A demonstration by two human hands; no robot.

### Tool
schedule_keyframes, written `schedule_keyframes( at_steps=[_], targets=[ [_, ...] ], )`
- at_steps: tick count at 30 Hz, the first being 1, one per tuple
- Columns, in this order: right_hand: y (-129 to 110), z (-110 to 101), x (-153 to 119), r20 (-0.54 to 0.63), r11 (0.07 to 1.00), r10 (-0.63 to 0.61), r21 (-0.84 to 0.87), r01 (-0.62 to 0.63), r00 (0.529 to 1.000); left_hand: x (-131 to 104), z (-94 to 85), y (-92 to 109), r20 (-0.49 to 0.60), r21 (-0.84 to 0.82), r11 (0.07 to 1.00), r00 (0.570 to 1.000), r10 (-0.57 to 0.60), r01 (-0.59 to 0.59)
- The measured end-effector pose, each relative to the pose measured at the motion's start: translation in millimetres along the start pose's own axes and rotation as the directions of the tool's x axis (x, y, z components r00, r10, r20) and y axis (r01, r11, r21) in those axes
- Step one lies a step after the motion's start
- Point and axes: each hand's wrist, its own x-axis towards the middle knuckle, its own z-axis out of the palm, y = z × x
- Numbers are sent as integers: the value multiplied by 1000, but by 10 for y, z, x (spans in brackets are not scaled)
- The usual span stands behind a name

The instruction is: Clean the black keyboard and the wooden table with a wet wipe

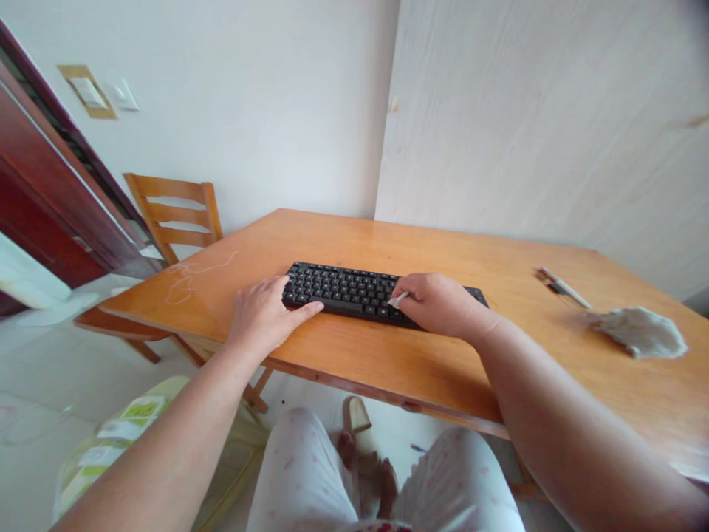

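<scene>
A black keyboard (pixel 346 290) lies on the orange wooden table (pixel 332 347), near its front edge. My left hand (pixel 264 314) rests at the keyboard's left end, thumb along the front edge and fingers spread around the corner, holding nothing else. Over the right part of the keys, my right hand (pixel 435 301) is closed on a small white wad (pixel 397 300), whose tip sticks out between thumb and fingers and touches the keys. The keyboard's far right end shows beyond my right hand.
A grey cloth (pixel 639 332) and a thin brush (pixel 565 287) lie at the table's right. A wooden chair (pixel 180 214) stands beyond the left edge. The wall (pixel 277 111) borders the back. Below is a green and white seat (pixel 119 436).
</scene>
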Motion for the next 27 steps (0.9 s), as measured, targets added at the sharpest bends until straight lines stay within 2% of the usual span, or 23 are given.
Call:
schedule_keyframes(
  at_steps=[3,8,15,19,23,27],
  targets=[
    [-4,29,10,27,999,-10,-36,10,1000,-2,-4,5,13,3,1000,1000,-11,11],
    [50,14,30,-30,979,104,-174,-107,994,0,-6,2,11,-9,1000,1000,-9,9],
    [14,18,15,10,995,65,-79,-64,998,10,-1,-10,15,3,1000,1000,-3,3],
    [30,49,27,-20,995,51,-80,-53,998,11,-8,-7,15,6,1000,1000,-3,3],
    [26,36,15,-46,986,98,-129,-103,994,14,-6,-9,26,-5,1000,1000,-14,14],
    [0,37,8,6,984,92,-157,-89,996,14,16,-21,11,-3,1000,1000,-11,11]
  ],
)
